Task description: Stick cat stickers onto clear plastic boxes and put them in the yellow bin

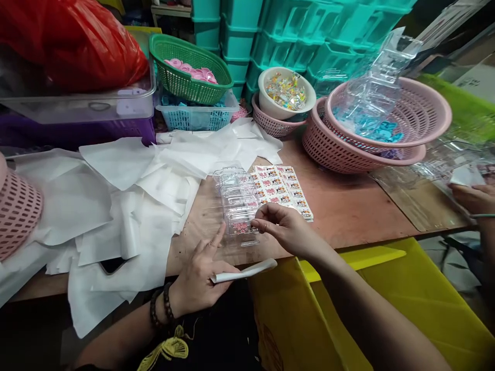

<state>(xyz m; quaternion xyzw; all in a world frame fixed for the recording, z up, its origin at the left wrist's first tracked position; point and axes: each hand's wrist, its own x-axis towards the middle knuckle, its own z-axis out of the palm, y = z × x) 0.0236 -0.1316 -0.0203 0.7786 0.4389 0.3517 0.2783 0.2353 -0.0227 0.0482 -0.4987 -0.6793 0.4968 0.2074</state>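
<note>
While resting the left forefinger against the side of the clear boxes (236,200), set in a row just left of the sticker sheet (288,186), gripping a curled piece of paper (247,273) between thumb and bent fingers of the left hand (201,275). Holding that paper nearer than the sticker sheet, by the front edge of the wooden table (348,206).

Pinching with the right hand (286,226), thumb and forefinger pressed together on the right end of a red-lettered sticker (240,228), laid across the nearest clear box, left of the sticker sheet's near edge. Wearing dark bead bracelets (157,309) on the left wrist, nearer than the sticker sheet and to its left.

Noting loose white papers (100,190) heaped left of the sticker sheet. Seeing beyond the sticker sheet a white bowl (273,108) of small wrapped bits; beyond and left, a green basket (178,85) of pink pieces; beyond and right, stacked pink baskets (344,159) with blue pieces and clear packaging; well behind, turquoise crates (294,51). Spotting another person's hand (474,198) far right of the sticker sheet, near white paper, too blurred to read its grip
</note>
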